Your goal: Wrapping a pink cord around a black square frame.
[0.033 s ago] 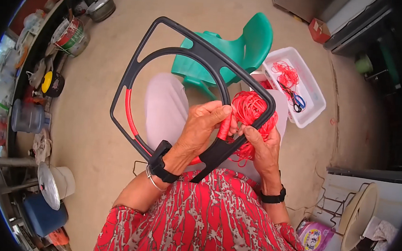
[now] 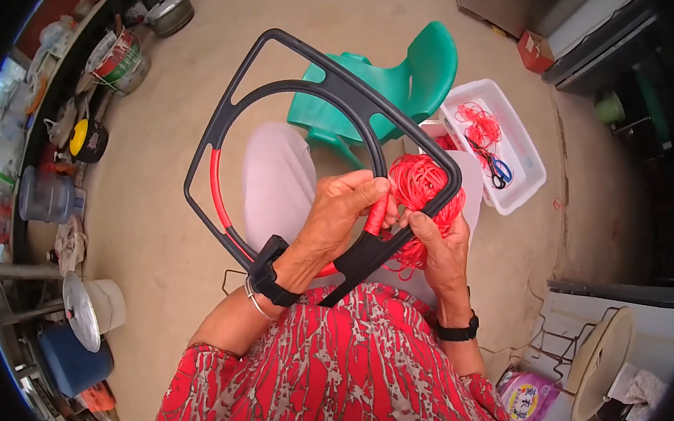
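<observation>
A black frame (image 2: pixel 356 93), roughly square with a round ring inside it, tilts over my lap. Red cord (image 2: pixel 215 185) is wrapped round parts of the ring, on its left, at the bottom and at the right. My left hand (image 2: pixel 341 207) pinches the wrapped stretch on the ring's right side, thumb on top. A loose bundle of red cord (image 2: pixel 415 177) lies beyond the frame's right corner. Behind that corner my right hand (image 2: pixel 443 247) is closed round the bundle, its thumb by the frame's edge. Some fingertips are hidden behind the frame.
In front of me stands a green plastic chair (image 2: pixel 419 78). To its right a white plastic bin (image 2: pixel 534 167) holds red cord and blue-handled scissors (image 2: pixel 501 173). Pots, a water jug (image 2: pixel 47 196) and a lidded bucket (image 2: pixel 108 303) line the left side. A purple packet (image 2: pixel 529 400) lies at lower right.
</observation>
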`<state>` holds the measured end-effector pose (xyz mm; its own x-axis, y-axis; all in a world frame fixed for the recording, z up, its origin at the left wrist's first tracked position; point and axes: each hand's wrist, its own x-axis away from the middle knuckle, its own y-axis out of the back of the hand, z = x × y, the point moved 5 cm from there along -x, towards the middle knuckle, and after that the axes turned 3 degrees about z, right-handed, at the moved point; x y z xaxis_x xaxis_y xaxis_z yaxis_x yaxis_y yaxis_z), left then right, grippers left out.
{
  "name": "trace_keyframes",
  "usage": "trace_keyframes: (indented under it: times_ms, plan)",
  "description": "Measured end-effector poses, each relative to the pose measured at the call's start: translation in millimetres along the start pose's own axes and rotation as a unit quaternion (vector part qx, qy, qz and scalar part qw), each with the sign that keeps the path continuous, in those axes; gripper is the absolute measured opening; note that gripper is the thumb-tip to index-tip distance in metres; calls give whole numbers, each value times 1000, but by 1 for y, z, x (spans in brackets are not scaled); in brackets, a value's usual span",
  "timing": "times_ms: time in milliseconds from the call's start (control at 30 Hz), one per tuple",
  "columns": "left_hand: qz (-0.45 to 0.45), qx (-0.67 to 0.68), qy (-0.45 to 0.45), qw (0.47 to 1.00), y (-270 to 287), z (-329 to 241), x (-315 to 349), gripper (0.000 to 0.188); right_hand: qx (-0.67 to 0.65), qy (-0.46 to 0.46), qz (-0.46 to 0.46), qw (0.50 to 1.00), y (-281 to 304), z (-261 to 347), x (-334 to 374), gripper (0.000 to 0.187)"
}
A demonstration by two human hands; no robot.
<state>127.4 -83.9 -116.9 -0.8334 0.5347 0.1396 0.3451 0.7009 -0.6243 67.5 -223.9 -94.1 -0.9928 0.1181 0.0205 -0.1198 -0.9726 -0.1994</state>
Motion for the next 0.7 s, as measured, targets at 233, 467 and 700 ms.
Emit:
trace_keyframes:
  times_ms: [233, 467, 700]
  plan:
    - [-4, -31, 11, 999, 6, 17, -5, 23, 8, -27, -11, 1000, 9, -16, -1, 32]
    - [1, 31, 73, 997, 12, 30, -17, 41, -49, -44, -13, 998, 21, -38, -3, 33]
    - [-19, 71, 114, 991, 20, 45, -20, 52, -91, -81, -32, 992, 25, -53, -1, 29]
